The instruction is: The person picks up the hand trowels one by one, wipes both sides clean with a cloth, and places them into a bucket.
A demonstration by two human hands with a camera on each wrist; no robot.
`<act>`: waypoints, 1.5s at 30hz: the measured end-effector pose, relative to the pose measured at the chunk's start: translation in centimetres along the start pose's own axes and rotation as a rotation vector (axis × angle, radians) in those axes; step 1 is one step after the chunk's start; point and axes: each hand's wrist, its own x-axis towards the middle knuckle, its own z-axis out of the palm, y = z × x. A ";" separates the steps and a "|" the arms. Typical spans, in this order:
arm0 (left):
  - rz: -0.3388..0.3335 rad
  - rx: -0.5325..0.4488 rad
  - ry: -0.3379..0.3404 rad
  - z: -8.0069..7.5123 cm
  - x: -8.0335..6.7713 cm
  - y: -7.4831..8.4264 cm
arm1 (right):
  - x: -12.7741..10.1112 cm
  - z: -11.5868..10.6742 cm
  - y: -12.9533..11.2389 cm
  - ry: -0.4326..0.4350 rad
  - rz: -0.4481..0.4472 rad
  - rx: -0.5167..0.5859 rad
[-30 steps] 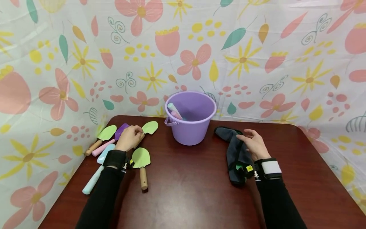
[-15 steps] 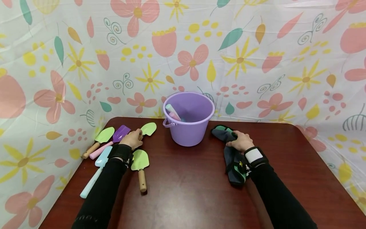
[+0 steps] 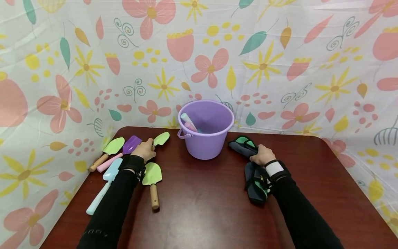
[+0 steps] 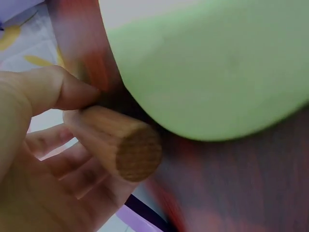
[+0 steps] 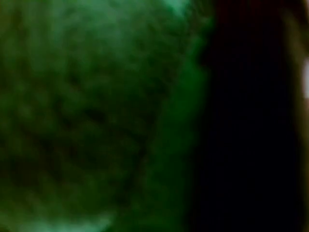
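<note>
My left hand grips the wooden handle of a light green garden trowel. In the left wrist view, the thumb lies over the handle and the fingers curl beneath it; a broad green blade shows past its end. On the right, my right hand holds the near end of a dark grey and green padded piece with black edging; its fingertips are partly hidden. A matching padded piece lies partly under that wrist. Close green fabric fills much of the right wrist view.
A purple bucket with tool handles inside stands at the back middle. Another green trowel lies right of the left forearm. Beyond that arm lie a green trowel, a purple shovel and a light blue shovel.
My right hand has come down and left onto the padded pieces. The far piece now shows its green side and lies more apart from the near one. The left hand has shifted only slightly.
</note>
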 end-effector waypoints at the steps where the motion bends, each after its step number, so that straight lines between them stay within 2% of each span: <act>1: 0.004 -0.011 0.000 -0.1 -0.1 0.1 | 0.0 -0.1 0.1 -0.010 -0.013 -0.001; 3: 0.030 -0.031 0.012 -0.3 -0.3 0.1 | -0.2 -0.2 0.4 -0.025 -0.042 0.025; 6: 0.070 -0.051 0.043 -0.6 -0.4 0.2 | -0.7 -0.5 0.8 -0.038 -0.066 0.133; 10: 0.109 -0.091 0.066 -0.9 -0.7 0.1 | -2.0 -1.0 0.8 0.000 -0.090 0.278; 17: 0.106 -0.207 0.116 -1.2 -2.0 0.2 | -4.7 -2.2 0.4 0.098 -0.170 0.419; 22: 0.106 -0.258 0.140 -1.2 -3.6 0.9 | -6.4 -3.2 -0.8 0.157 -0.229 0.492; 29: 0.103 -0.424 0.081 -1.3 -6.0 1.9 | -8.7 -4.3 -2.7 0.205 -0.337 0.582; 33: 0.113 -0.498 0.048 -1.7 -7.4 1.8 | -9.6 -4.7 -3.6 0.210 -0.401 0.648; 38: 0.164 -0.517 0.023 -2.8 -9.1 1.8 | -10.1 -5.0 -4.7 0.212 -0.461 0.710; 45: 0.280 -0.548 -0.027 -4.4 -11.1 2.9 | -12.0 -5.7 -6.4 0.266 -0.467 0.649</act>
